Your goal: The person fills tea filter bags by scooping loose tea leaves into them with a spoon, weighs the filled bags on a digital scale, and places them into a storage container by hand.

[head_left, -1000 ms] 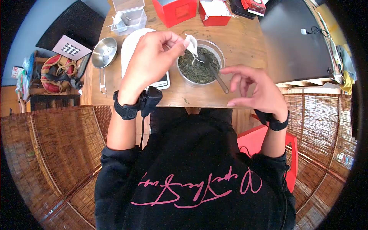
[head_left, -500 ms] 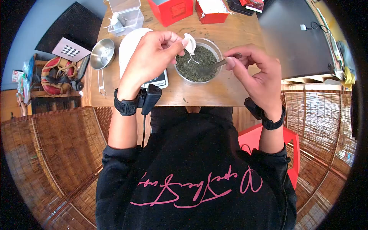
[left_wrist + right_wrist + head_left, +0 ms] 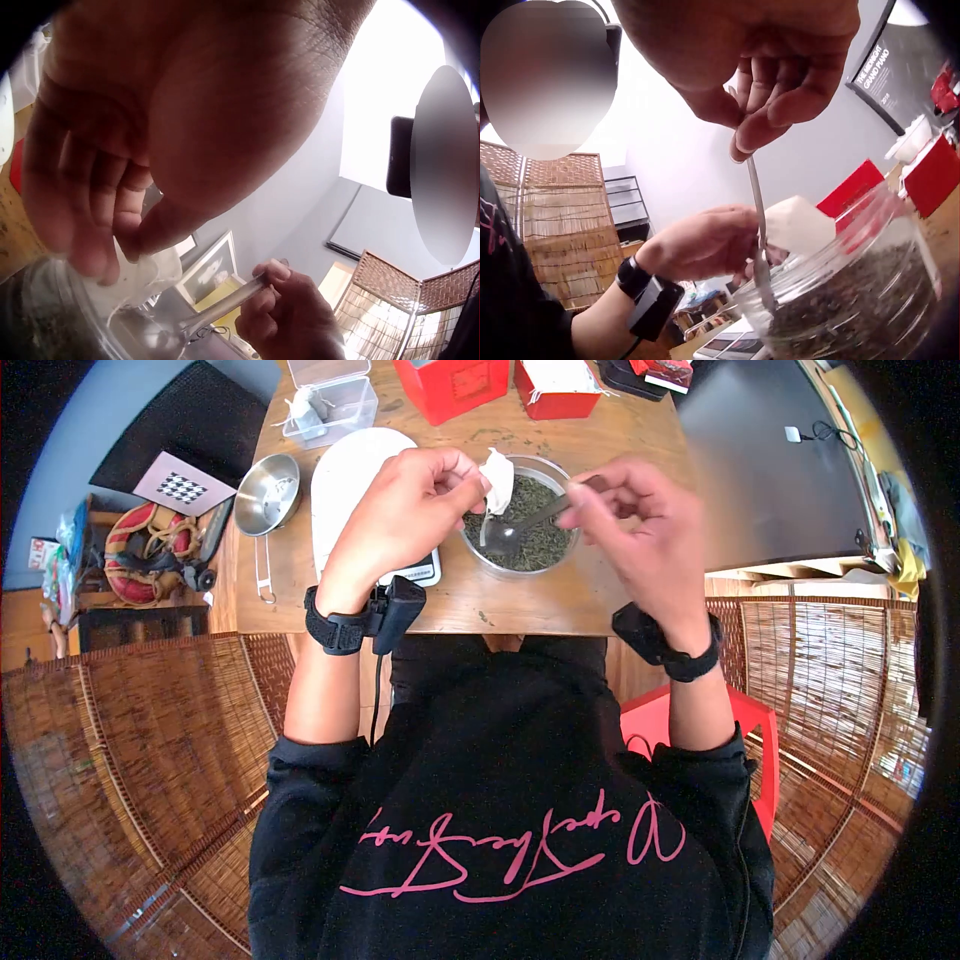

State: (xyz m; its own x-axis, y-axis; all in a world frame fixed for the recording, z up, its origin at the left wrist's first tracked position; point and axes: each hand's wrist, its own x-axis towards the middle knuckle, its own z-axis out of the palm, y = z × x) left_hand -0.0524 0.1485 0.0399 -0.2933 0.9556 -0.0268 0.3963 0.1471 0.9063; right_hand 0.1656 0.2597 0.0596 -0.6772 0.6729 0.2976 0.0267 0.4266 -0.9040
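My left hand (image 3: pixel 400 505) pinches a small white drawstring tea bag (image 3: pixel 498 482) over the left side of a clear round container (image 3: pixel 520 573). Dark green dried tea leaves (image 3: pixel 548 542) lie inside that container. With thumb and fingers my right hand (image 3: pixel 645 515) grips the handle of a metal spoon (image 3: pixel 540 516). The spoon slants down to the left, its bowl just below the bag in the head view. In the right wrist view the spoon (image 3: pixel 756 195) overlaps the container's rim, with the bag (image 3: pixel 802 225) behind. My left fingers partly hide the bag's mouth.
Left of the container lies a white kitchen scale (image 3: pixel 345 470), partly under my left forearm. A steel pan (image 3: pixel 268 490) with a long handle stands further left. Behind are a clear plastic box (image 3: pixel 350 415) with filled bags, a red box (image 3: pixel 455 390) and a smaller red box (image 3: pixel 560 402) of white bags.
My right hand, at first empty beside the spoon, has taken its handle. The spoon has moved from the leaves leftward toward the bag. My left hand keeps its pinch on the bag.
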